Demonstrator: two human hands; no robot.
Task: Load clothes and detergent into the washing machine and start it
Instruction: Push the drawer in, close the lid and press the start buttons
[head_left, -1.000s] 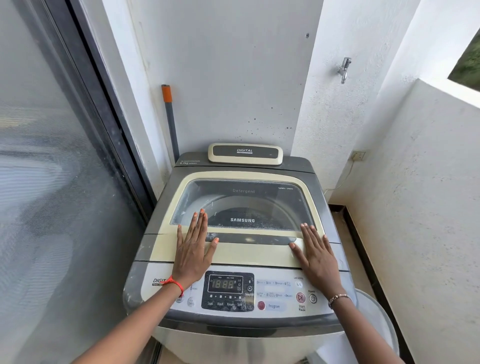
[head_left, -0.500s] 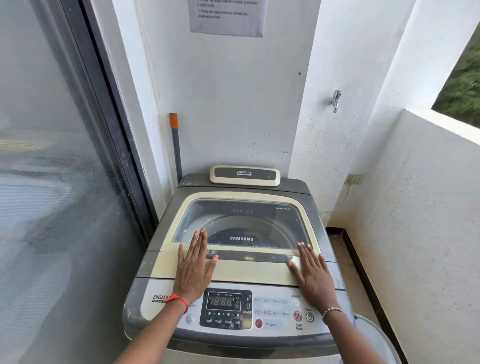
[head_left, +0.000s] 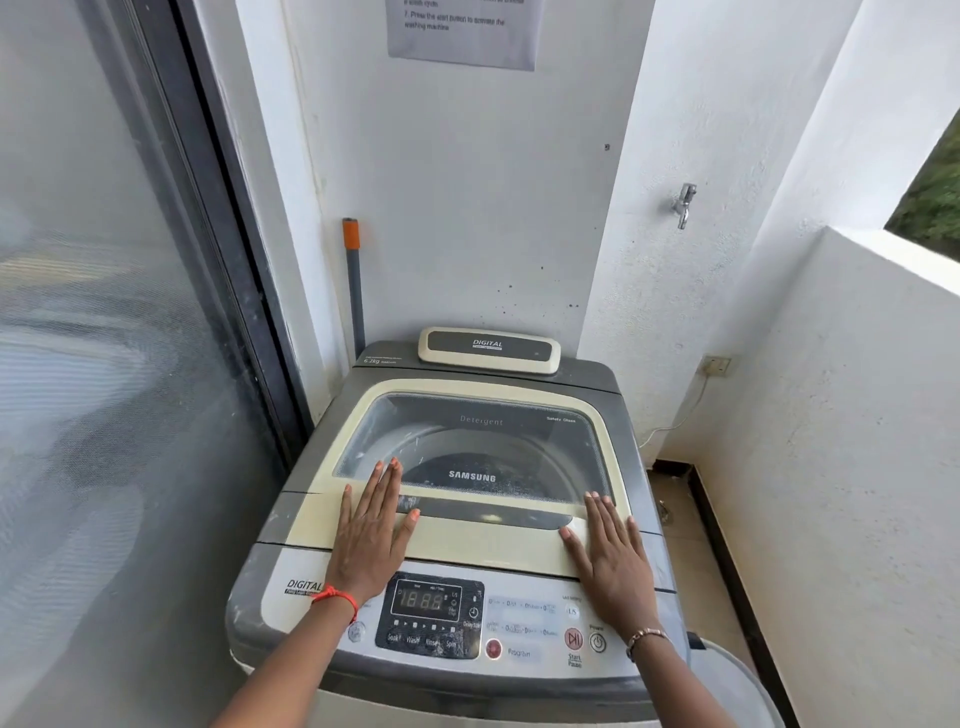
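Hands lie flat and open on the shut lid: left hand, right hand. Nothing has moved on the washing machine; only the view has tipped up. No clothes show, so loading waits.

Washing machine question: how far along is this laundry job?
Done: the grey and cream top-loading washing machine has its glass lid shut, and its display shows digits. Whether clothes are inside is unclear. In hand: left hand and right hand lie flat on the lid's front. Left: pressing the red Start/Pause button.
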